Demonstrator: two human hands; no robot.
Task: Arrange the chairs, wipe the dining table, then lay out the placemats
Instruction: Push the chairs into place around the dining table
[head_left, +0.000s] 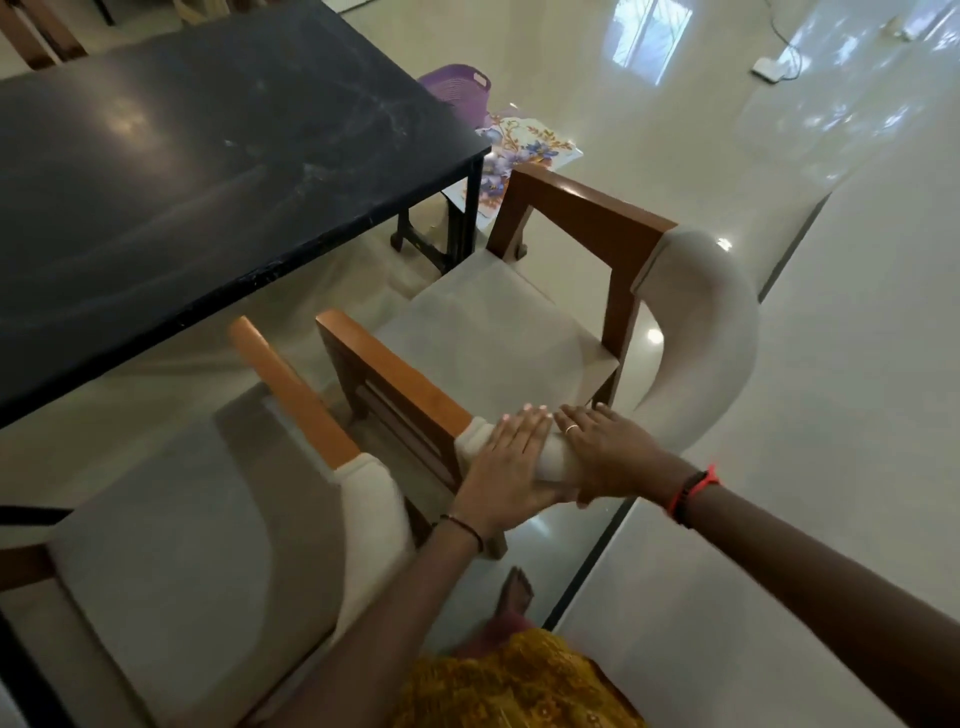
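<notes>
Dark table (208, 156) looks unwiped; placemats (524, 145) wait upper centre. We press flat left hand (506, 457) and right hand (608, 460) on chair (493, 322) back.

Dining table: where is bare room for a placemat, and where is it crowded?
The tabletop is bare, near edge to right corner. Tight: between the left armchair and right armchair, and the floor past that corner, where floral placemats lie.

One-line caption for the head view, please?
Arranging chairs: left hand and right hand flat on the white backrest of a chair beside the dark dining table.
</notes>
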